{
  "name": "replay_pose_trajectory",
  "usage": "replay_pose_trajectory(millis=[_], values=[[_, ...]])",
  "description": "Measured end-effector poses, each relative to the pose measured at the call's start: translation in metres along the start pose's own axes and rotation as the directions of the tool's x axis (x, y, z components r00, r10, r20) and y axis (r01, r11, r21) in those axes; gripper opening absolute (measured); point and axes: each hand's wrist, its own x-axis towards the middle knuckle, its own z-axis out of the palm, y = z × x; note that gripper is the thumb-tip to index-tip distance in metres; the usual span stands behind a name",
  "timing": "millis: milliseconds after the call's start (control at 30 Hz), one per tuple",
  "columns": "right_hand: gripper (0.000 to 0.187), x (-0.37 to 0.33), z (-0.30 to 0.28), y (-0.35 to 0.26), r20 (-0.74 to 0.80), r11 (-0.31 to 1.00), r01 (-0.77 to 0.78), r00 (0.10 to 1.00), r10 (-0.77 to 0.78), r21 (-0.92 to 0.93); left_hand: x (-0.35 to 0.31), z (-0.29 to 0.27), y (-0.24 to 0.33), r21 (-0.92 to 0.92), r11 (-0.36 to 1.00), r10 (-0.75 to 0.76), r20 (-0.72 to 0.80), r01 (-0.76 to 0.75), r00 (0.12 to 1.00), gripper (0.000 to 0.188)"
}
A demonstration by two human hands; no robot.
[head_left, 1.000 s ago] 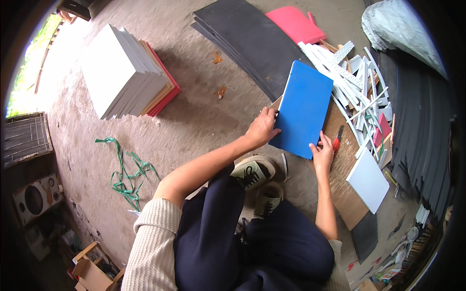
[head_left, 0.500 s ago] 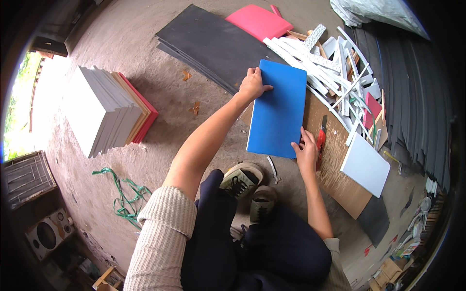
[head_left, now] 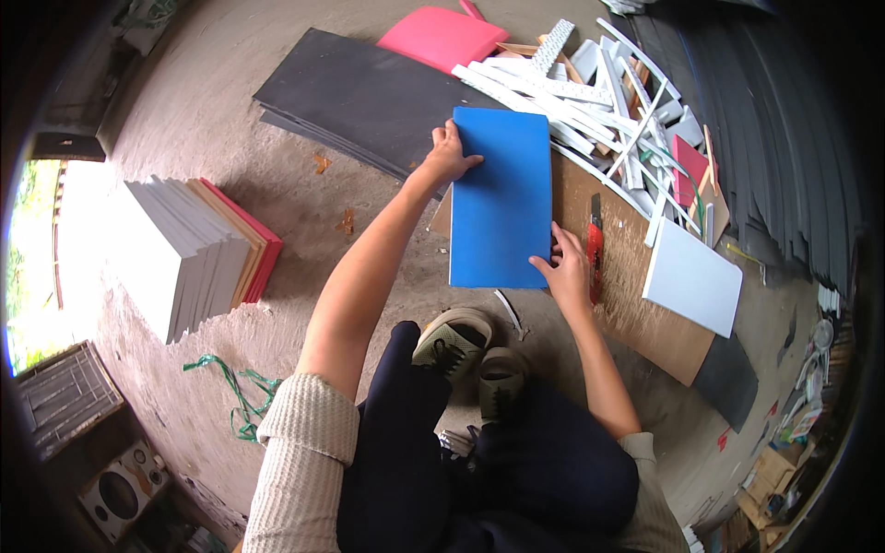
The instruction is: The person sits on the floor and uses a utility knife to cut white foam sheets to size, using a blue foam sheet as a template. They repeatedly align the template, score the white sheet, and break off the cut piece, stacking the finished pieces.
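A rectangular blue sheet [head_left: 501, 198], which looks like foam board, lies in front of me over a brown wooden board [head_left: 636, 276]. My left hand [head_left: 450, 155] grips its upper left edge, the thumb on top and the other fingers around the side. At the lower right edge is my right hand [head_left: 564, 265], its thumb on the face and its fingers along the side. The fingers' undersides are hidden. A red utility knife [head_left: 595, 253] with a dark blade rests on the board, just right of the sheet and apart from my right hand.
Beyond the sheet lies a black sheet stack [head_left: 359, 97] and a pink-red sheet [head_left: 442, 37]. White offcut strips [head_left: 590, 101] heap at the far right, near a white panel [head_left: 693, 276]. A white sheet stack [head_left: 198, 263] stands left; green strapping [head_left: 241, 396] lies below it.
The view has turned slightly, so the floor objects appear shifted. Both hands keep the same places on the blue sheet, which sits a little farther left in the picture.
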Motion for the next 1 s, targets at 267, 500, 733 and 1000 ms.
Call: replay_pose_trajectory(millis=[267, 500, 733, 1000], values=[[0.064, 0.007, 0.004, 0.005, 0.036, 0.997, -0.040, 0.998, 0.043, -0.066, 0.004, 0.000, -0.010, 0.008, 1.000, 0.017, 0.010, -0.017, 1.000, 0.098], [0.061, 0.005, 0.002, 0.015, 0.016, 0.996, -0.076, 0.997, 0.077, -0.035, -0.117, 0.052, 0.014, 0.490, 0.691, 0.620, -0.022, -0.532, 0.784, 0.099], [0.061, 0.005, 0.008, 0.009, 0.022, 0.998, -0.059, 0.998, 0.060, -0.028, -0.154, 0.059, 0.023, 0.580, 0.559, 0.609, 0.198, -0.593, 0.768, 0.099], [0.062, 0.004, 0.006, 0.017, 0.022, 0.999, -0.034, 0.999, 0.035, -0.017, -0.159, 0.074, 0.037, 0.658, 0.554, 0.539, 0.182, -0.509, 0.822, 0.097]])
